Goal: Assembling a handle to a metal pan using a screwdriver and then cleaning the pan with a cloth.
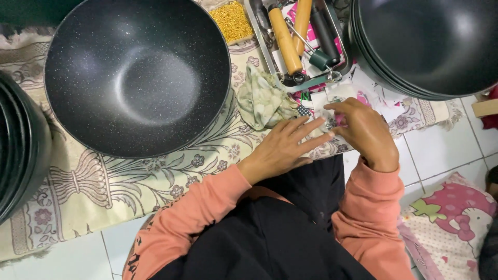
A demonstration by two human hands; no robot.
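Note:
My left hand [282, 148] lies flat, fingers spread, on the patterned mat, its fingertips pressing a small sheet of paper [322, 116]. My right hand [363, 129] is curled just to the right of it, fingertips pinching at the same paper and small pink-and-white pieces; what it grips is partly hidden. A crumpled green cloth [264, 98] lies just beyond my left hand. A large black speckled wok [137, 75] sits on the mat to the left. Both arms wear salmon sleeves.
A metal tray [259, 28] at the top holds wooden handles and dark tools. A container of yellow beads [232, 19] sits beside it. Stacked black pans stand top right [425, 46] and at the far left [21, 145]. White tiles and a pink cartoon cushion [456, 212] lie at the right.

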